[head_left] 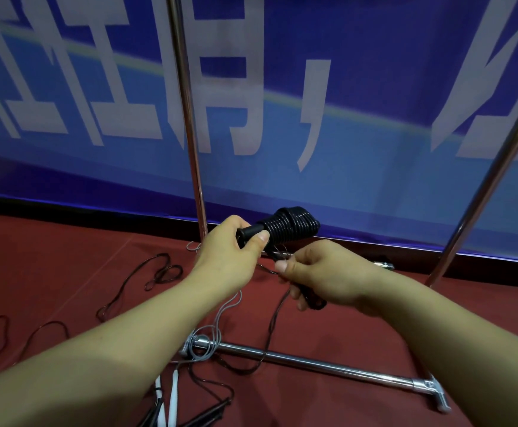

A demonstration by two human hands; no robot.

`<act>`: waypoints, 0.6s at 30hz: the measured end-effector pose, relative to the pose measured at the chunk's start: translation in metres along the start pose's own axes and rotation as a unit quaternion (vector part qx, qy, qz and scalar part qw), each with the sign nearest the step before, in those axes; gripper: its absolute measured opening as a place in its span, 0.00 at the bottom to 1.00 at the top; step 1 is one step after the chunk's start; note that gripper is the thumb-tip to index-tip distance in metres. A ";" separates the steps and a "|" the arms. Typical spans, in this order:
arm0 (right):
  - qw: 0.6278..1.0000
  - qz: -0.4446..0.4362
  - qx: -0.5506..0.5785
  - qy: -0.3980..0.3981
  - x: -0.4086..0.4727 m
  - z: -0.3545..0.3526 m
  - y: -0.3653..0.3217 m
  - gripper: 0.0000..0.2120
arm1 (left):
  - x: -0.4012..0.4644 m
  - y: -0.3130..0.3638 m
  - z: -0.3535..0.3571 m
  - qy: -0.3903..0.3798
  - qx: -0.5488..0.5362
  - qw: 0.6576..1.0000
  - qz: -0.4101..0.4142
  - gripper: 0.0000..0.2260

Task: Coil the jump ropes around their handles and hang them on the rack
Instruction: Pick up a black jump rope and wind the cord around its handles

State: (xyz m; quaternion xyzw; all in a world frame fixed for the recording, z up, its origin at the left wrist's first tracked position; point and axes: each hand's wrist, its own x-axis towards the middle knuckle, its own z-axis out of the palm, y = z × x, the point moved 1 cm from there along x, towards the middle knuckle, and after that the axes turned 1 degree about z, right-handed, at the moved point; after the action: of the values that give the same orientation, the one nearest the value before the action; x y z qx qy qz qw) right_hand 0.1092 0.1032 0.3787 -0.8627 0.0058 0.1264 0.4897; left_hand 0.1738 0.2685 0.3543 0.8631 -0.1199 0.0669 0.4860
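- Left hand (pixel 233 245) curled round end of black handle (pixel 250 234), thumb pressed on top; held above red floor covering (pixel 66 266), in front of rack's lower part.
- Black rope coil (pixel 293 224) wound in tight turns round far part of same handle, bulging just right of left thumb.
- Right hand (pixel 322 275) just below and right of coil, close to left hand; thumb and forefinger pinching thin dark rope tail (pixel 274 328) where it leaves the coil.
- Second black handle (pixel 311 298) gripped in right palm under curled fingers, its end sticking out below the hand.
- Rope tail hanging from the hands in a loose loop down to floor, crossing rack base bar (pixel 328 363).
- Rack: two chrome uprights, one (pixel 190 134) behind left hand, one (pixel 492 180) slanting at right edge; base bar lying on floor below the hands.
- Grey rope (pixel 208 340) looped loosely round left end of base bar, white handles (pixel 173 392) on floor just below it.
- Another dark rope (pixel 146 278) sprawled in loose loops on floor at left, uncoiled.
- More dark handles at bottom edge, partly cut off; count unclear.
- Blue banner with large white characters (pixel 344 118) behind rack.
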 end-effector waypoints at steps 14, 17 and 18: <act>0.999 0.021 0.017 0.038 -0.003 -0.008 -0.005 0.16 | 0.006 -0.017 -0.008 -0.001 0.021 0.999 -0.026 0.16; 0.995 0.018 -0.008 0.093 -0.002 -0.012 -0.005 0.18 | 0.007 -0.017 -0.007 -0.009 0.039 0.999 -0.013 0.13; 0.994 0.016 -0.010 0.112 -0.001 -0.014 -0.006 0.18 | 0.008 -0.017 -0.007 -0.010 0.046 0.999 -0.007 0.11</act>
State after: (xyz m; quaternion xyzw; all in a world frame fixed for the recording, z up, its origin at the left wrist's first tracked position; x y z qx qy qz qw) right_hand 0.1116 0.0940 0.3911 -0.8760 0.0730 0.0366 0.4754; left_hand 0.1859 0.2819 0.3460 0.8857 -0.1159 0.0605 0.4454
